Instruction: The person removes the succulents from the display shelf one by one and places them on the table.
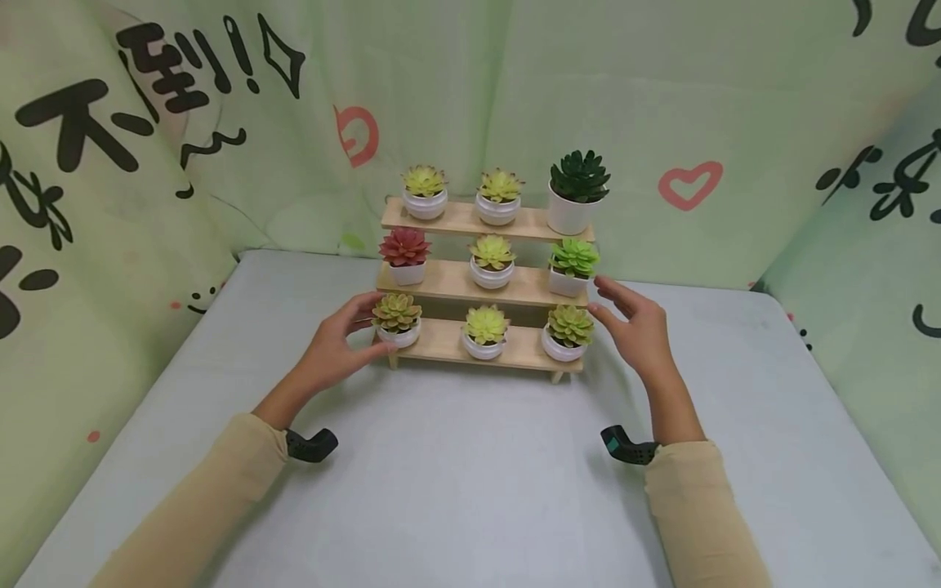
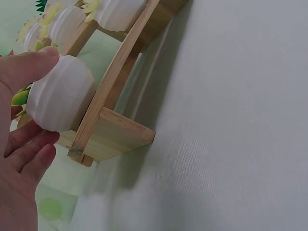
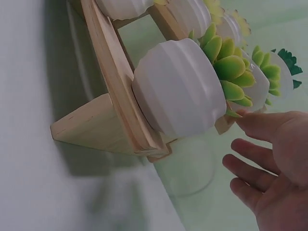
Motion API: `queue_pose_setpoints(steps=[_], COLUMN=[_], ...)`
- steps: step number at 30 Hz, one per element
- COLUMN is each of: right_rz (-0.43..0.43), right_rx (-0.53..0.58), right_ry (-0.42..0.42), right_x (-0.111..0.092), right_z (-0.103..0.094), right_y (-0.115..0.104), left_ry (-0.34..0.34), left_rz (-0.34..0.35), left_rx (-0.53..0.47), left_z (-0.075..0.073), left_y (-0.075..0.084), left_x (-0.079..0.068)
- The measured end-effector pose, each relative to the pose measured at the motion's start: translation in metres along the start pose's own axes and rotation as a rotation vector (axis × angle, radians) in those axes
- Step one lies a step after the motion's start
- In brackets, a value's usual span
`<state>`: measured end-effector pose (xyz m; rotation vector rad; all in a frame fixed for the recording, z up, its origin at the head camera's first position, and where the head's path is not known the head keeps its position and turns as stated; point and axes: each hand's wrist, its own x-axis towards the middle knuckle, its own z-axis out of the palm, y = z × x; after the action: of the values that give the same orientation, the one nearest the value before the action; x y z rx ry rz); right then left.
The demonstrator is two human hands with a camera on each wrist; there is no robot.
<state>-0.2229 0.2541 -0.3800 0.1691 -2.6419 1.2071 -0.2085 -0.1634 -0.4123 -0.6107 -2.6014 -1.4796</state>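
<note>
A three-tier wooden shelf (image 1: 470, 282) bears several small potted succulents in white pots. At the bottom tier's left end, my left hand (image 1: 340, 343) holds a yellow-green succulent (image 1: 397, 317), its white pot (image 2: 65, 94) between thumb and fingers. My right hand (image 1: 638, 328) is beside the shelf's right end, fingers loosely bent with nothing between them. In the right wrist view its thumb tip is close to the leaves of the bottom-right succulent (image 3: 231, 67). That plant's pot (image 3: 178, 89) rests on the lowest board.
A dark green succulent (image 1: 579, 178) stands at the top right, a red one (image 1: 406, 249) at the middle left, and a bright green one (image 1: 574, 260) at the middle right. The shelf stands toward the back of a white table (image 1: 470, 474), before a green printed curtain (image 1: 617, 90).
</note>
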Motion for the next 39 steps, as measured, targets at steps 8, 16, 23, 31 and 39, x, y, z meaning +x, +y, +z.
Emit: queue_pose_setpoints(steps=[8,16,23,31,39], right_rz=[0.029,0.038,0.032,0.06,0.044], right_rx=[0.076,0.073,0.061,0.049,0.035], right_ry=[-0.023,-0.053,-0.039,-0.046,-0.038], right_x=[0.0026,0.0034,0.0025,0.0008,0.0024], right_z=[0.003,0.0038,0.0037,0.0044,0.0047], right_y=[0.0048,0.0078,0.008,0.0068,0.0046], left_ry=[-0.001,0.028,0.081,0.077,0.094], left_rz=[-0.021,0.002,0.029,-0.001,-0.049], left_rx=[0.028,0.026,0.037,0.031,0.023], left_z=[0.001,0.004,0.0075,0.0063,-0.0009], left_y=[-0.0001,0.0006,-0.0021,0.0001,0.001], left_x=[0.0016,0.001,0.0022,0.0016,-0.0009])
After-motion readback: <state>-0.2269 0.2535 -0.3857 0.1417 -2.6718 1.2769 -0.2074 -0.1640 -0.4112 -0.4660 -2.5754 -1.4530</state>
